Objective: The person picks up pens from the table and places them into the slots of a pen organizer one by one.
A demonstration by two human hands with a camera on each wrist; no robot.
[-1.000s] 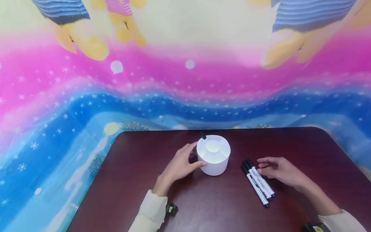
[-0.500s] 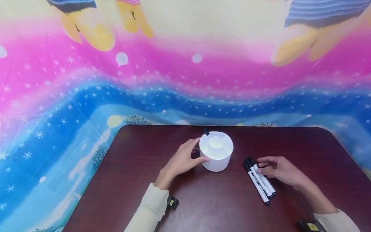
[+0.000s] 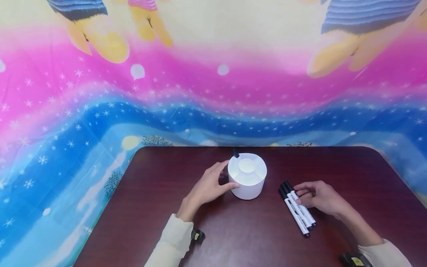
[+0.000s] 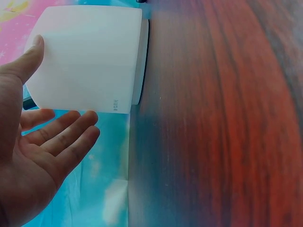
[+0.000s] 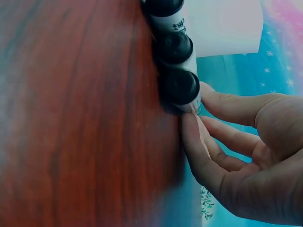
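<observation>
On the dark red table (image 3: 240, 233): see white divided holder (image 3: 247, 191) upright, one black tip (image 3: 236, 153) poking over its far-left rim. To its right, flat and side by side, three markers (image 3: 298, 212), black caps pointing away. Right hand (image 3: 321, 199) with thumb and forefinger pinching the outermost marker (image 5: 183, 88); can't read how firmly. Left hand (image 3: 208, 185) loosely spread, not clenched, thumb at the holder's front wall, fingers about its left side. For a clean pick, set thumb and finger square across the barrel, squeeze lightly, ease it outward off its neighbour before lifting. Lift straight, or risk dragging the other two. Use a light left-hand touch, just enough to stop skidding.
</observation>
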